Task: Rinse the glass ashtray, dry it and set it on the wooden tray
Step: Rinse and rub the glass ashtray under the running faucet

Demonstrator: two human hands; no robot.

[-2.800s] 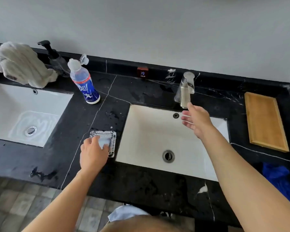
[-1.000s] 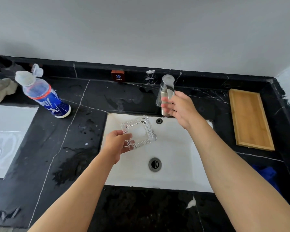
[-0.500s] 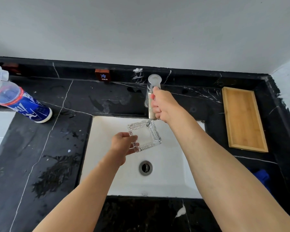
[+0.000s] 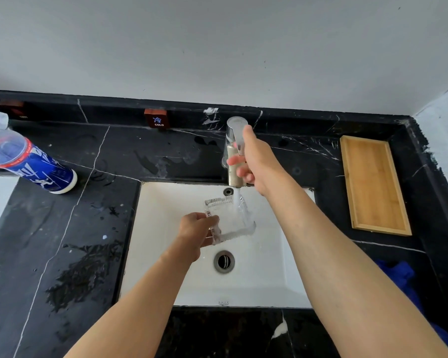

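The square glass ashtray (image 4: 233, 219) hangs over the white sink (image 4: 264, 285), gripped at its near-left corner by my left hand (image 4: 197, 231). A stream of water falls from the metal faucet (image 4: 234, 151) into the ashtray's far side. My right hand (image 4: 256, 161) is wrapped around the faucet, thumb up on its lever. The empty wooden tray (image 4: 373, 184) lies on the black counter to the right of the sink.
A blue-and-clear spray bottle (image 4: 23, 161) stands at the left on the black marble counter (image 4: 62, 228), which has a wet patch by the sink. A blue cloth (image 4: 404, 280) lies at the right edge. A second sink shows at the far left.
Water now runs from the faucet onto the ashtray. My left hand has carried the ashtray from the counter to under the spout, while my right hand closed on the faucet lever.
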